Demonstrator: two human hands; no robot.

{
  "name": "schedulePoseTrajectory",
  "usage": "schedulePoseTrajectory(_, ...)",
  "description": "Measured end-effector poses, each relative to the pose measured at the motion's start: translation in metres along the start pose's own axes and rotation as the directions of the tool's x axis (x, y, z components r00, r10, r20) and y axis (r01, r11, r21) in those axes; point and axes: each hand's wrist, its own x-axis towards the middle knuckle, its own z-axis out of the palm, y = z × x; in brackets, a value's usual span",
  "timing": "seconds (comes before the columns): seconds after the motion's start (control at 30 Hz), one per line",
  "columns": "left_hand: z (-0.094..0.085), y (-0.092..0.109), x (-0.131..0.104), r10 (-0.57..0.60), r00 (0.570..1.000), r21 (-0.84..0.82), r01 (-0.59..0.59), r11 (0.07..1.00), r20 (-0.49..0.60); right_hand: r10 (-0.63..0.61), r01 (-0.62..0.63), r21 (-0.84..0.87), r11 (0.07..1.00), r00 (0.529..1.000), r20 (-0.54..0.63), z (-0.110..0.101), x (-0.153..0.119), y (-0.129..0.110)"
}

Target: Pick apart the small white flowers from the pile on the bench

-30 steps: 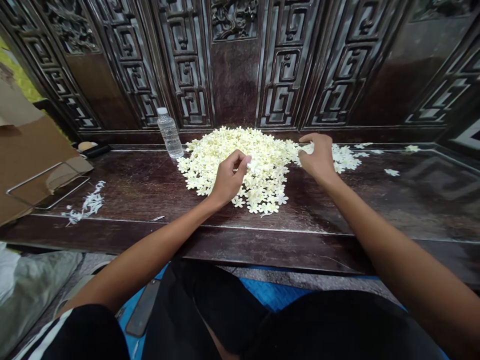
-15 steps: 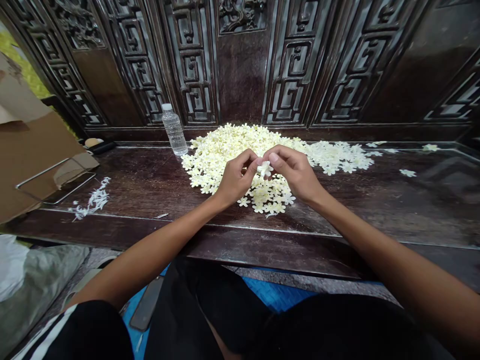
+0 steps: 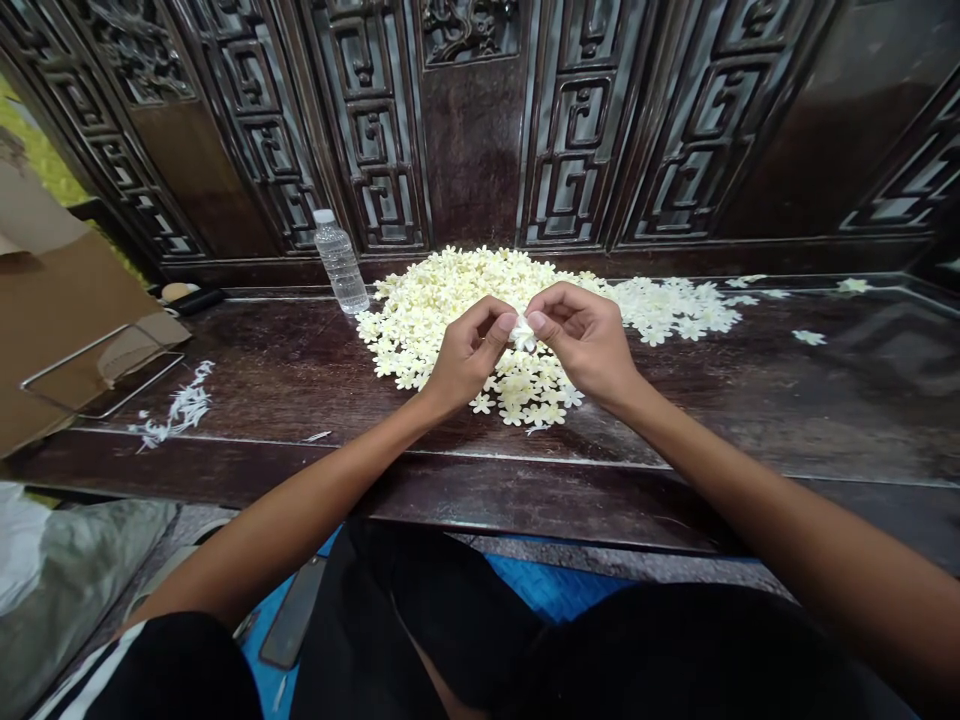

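Note:
Between my two hands is one small white artificial flower [image 3: 523, 334], pinched by its petals. My left hand [image 3: 472, 352] is closed, thumb against forefinger, at the flower's left side. From the right, my right hand [image 3: 583, 340] pinches the same flower in the same way. My fingertips cover part of it. Behind and below the hands spreads a heap of pale yellow-white flowers [image 3: 427, 310] on the dark wooden bench [image 3: 270, 370]. Flatter, whiter flowers [image 3: 679, 308] trail off to the right of the heap.
A clear plastic bottle [image 3: 341, 262] stands left of the heap. Farther left are white scraps [image 3: 180, 408], a wire frame [image 3: 105, 372] and a cardboard box [image 3: 82, 320]. Carved wooden panels [image 3: 472, 150] rise behind the bench. A phone [image 3: 292, 615] lies below, near my left leg.
The flower has tilted between my fingertips, so its face shows less than before. Both hands remain pinched on it. The view has shifted slightly.

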Motion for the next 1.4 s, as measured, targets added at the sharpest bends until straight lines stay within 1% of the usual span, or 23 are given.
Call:
schedulePoseTrajectory(0.17, -0.001, 0.000, 0.000, -0.023, 1.000, -0.027, 0.023, 0.999, 0.008, -0.024, 0.024, -0.007, 1.000, 0.999, -0.029, 0.001, 0.000, -0.002)
schedulePoseTrajectory(0.37, -0.001, 0.002, 0.000, -0.012, 1.000, 0.004, 0.012, 1.000, -0.008, 0.004, -0.004, -0.021, 1.000, 1.000, -0.013, 0.002, -0.001, -0.003)
schedulePoseTrajectory(0.5, 0.000, 0.004, 0.000, -0.018, 1.000, 0.032, 0.019, 0.999, -0.014, -0.009, 0.010, -0.028, 1.000, 1.000, 0.003, 0.002, -0.003, -0.005)
schedulePoseTrajectory(0.6, 0.001, 0.007, 0.001, -0.012, 1.000, 0.037, 0.013, 0.999, -0.019, -0.047, 0.047, -0.062, 0.997, 0.999, 0.003, 0.003, -0.005, -0.006)
schedulePoseTrajectory(0.7, 0.001, 0.009, 0.002, -0.012, 1.000, 0.037, 0.013, 0.999, -0.022, -0.108, 0.108, -0.146, 0.983, 0.994, 0.008, 0.001, -0.007, -0.007)
schedulePoseTrajectory(0.8, 0.001, 0.009, 0.003, -0.018, 0.999, 0.029, 0.019, 0.999, -0.028, -0.187, 0.186, -0.230, 0.955, 0.982, 0.017, -0.001, -0.006, -0.008)
schedulePoseTrajectory(0.9, 0.001, 0.009, 0.003, -0.012, 0.999, 0.027, 0.013, 1.000, -0.038, -0.240, 0.236, -0.266, 0.935, 0.971, 0.019, -0.004, -0.004, -0.009)
schedulePoseTrajectory(1.03, 0.001, 0.011, 0.003, -0.016, 0.999, 0.047, 0.018, 0.999, -0.041, -0.218, 0.221, -0.279, 0.935, 0.975, 0.040, -0.006, -0.003, -0.009)
schedulePoseTrajectory(1.2, 0.001, 0.010, 0.004, -0.011, 0.998, 0.029, 0.013, 1.000, -0.054, -0.171, 0.180, -0.187, 0.966, 0.983, 0.062, -0.009, -0.001, -0.005)
schedulePoseTrajectory(1.3, 0.001, 0.007, 0.004, -0.038, 0.997, 0.023, 0.039, 0.999, -0.071, -0.140, 0.147, -0.154, 0.977, 0.989, 0.058, -0.010, 0.001, 0.000)
schedulePoseTrajectory(1.4, 0.001, 0.006, 0.004, -0.048, 0.996, 0.025, 0.050, 0.998, -0.070, -0.103, 0.113, -0.133, 0.985, 0.991, 0.079, -0.011, 0.003, 0.004)
